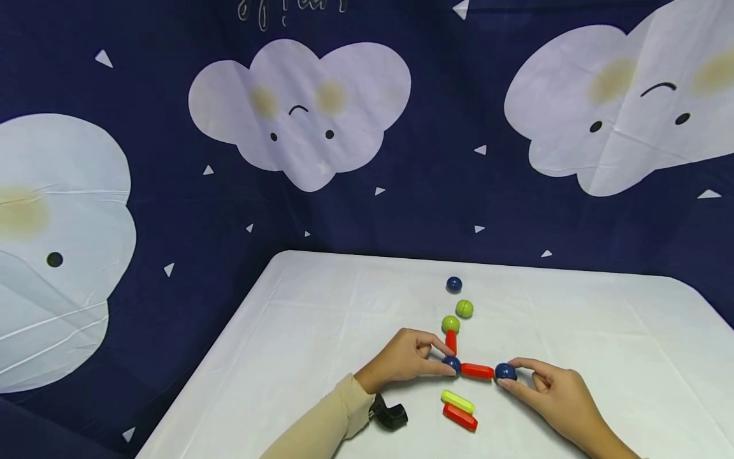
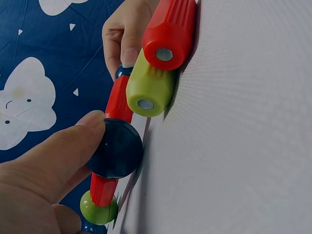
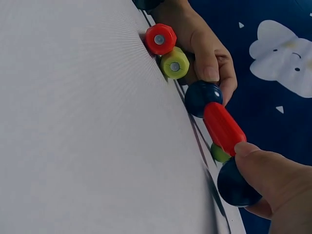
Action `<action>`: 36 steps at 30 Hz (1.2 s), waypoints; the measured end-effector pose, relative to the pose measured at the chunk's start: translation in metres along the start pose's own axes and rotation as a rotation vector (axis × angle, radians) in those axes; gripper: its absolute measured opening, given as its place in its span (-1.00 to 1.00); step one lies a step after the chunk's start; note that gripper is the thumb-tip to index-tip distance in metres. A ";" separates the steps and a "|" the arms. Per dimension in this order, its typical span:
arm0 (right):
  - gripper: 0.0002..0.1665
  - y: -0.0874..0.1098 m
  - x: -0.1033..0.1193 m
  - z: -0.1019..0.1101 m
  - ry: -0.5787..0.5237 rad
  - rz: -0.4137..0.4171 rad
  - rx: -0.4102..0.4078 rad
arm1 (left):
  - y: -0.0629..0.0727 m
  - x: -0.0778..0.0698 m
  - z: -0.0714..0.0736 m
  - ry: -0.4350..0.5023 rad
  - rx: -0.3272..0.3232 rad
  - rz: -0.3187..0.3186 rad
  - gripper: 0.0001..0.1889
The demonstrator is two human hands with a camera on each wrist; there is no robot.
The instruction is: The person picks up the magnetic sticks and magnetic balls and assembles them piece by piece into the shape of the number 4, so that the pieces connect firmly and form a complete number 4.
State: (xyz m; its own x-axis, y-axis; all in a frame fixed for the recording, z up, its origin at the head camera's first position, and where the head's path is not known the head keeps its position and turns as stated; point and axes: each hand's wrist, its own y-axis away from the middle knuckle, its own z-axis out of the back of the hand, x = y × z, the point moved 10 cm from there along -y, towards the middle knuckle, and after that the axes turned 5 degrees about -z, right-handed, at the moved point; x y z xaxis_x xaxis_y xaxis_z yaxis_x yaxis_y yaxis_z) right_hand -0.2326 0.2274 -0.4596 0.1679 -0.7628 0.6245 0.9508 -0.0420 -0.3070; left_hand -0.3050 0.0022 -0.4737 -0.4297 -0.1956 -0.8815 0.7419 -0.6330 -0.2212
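Note:
Between thumb and fingers, my left hand [image 1: 406, 361] pinches a dark blue ball [image 1: 452, 365]. From that ball a red rod [image 1: 450, 342] runs to a green ball [image 1: 450, 324], and a second red rod [image 1: 477, 371] runs rightward. At this rod's right end my right hand [image 1: 555, 390] pinches another dark blue ball [image 1: 505, 371]. In the right wrist view the right thumb lies where the red rod [image 3: 224, 127] meets its blue ball [image 3: 236, 184]. The left wrist view shows the left thumb against its blue ball [image 2: 117, 148].
A yellow-green rod [image 1: 457, 401] and a red rod [image 1: 460, 417] lie side by side near the front. Farther back sit a loose green ball [image 1: 464, 308] and a blue ball [image 1: 454, 284]. A black band [image 1: 390, 414] is by the left wrist, above the white table [image 1: 321, 299].

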 end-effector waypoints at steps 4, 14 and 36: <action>-0.68 0.000 0.002 -0.001 0.004 0.032 -0.005 | -0.001 0.001 0.000 -0.007 -0.001 0.000 -0.76; -0.68 0.000 0.000 -0.002 -0.003 0.035 0.001 | -0.001 0.001 -0.001 -0.011 -0.003 -0.004 -0.76; -0.70 0.000 0.004 -0.005 -0.018 0.069 0.003 | -0.001 -0.002 0.000 -0.039 -0.010 -0.029 -0.76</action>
State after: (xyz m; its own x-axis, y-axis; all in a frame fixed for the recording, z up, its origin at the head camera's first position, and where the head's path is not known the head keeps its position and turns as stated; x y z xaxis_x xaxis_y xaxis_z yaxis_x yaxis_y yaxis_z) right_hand -0.2337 0.2212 -0.4610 0.2377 -0.7518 0.6151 0.9376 0.0121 -0.3476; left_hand -0.3047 0.0033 -0.4722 -0.4708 -0.2067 -0.8577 0.7337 -0.6315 -0.2505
